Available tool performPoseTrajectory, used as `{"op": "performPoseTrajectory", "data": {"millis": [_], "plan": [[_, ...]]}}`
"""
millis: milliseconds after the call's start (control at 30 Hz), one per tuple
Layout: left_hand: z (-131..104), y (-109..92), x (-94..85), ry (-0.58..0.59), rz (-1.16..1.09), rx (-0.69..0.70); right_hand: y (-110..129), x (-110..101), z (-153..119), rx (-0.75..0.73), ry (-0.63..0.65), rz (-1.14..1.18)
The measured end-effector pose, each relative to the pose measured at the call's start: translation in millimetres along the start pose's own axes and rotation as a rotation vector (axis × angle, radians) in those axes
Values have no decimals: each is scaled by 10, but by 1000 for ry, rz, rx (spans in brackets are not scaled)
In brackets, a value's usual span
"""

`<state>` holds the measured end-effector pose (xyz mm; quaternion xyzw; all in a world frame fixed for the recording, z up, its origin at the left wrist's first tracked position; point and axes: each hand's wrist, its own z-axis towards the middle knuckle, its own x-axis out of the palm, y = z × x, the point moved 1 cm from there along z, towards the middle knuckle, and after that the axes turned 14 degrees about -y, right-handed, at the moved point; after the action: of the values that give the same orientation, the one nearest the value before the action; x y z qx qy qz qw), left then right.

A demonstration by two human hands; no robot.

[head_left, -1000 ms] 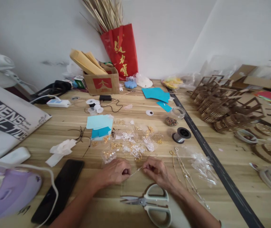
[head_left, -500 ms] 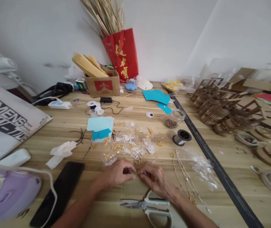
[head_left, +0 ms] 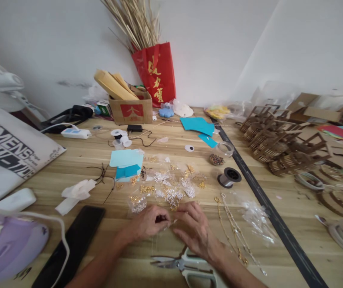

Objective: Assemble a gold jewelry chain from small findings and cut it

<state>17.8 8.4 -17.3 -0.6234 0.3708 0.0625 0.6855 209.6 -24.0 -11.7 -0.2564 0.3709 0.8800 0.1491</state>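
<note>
My left hand (head_left: 153, 221) is closed in a pinch at the front middle of the table; a tiny item at its fingertips is too small to name. Close by on its right, my right hand (head_left: 191, 227) has its thumb and fingers apart, reaching toward the left fingertips. Just beyond both hands lie small bags and piles of silver beads (head_left: 173, 195) and gold beads (head_left: 147, 188). Scissors (head_left: 177, 264) with pale handles rest below the right hand, blades pointing left. Gold and silver chains (head_left: 234, 228) lie to the right of that hand.
A wire spool (head_left: 229, 177) and a jar of beads (head_left: 216, 159) stand beyond the chains. At the left are a black phone (head_left: 71, 244), a purple device (head_left: 12, 248) and a white cable. Blue cards (head_left: 127, 158) lie behind the beads. Brown wooden models (head_left: 279, 140) fill the right.
My right hand's fingers have opened and moved slightly away from the left fingertips. My left hand keeps its pinch. The camera view has shifted slightly.
</note>
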Motion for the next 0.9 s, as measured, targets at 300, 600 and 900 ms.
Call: {"op": "performPoseTrajectory", "data": {"millis": [300,600,900], "plan": [[-13,6,18,-12,-36,15,-8,59,-47,-32,78,-31],[14,12,8,-4,-15,21,45,49,-11,1,108,-42],[-9,40,24,-12,6,41,3,67,-62,-34,98,-89]]}}
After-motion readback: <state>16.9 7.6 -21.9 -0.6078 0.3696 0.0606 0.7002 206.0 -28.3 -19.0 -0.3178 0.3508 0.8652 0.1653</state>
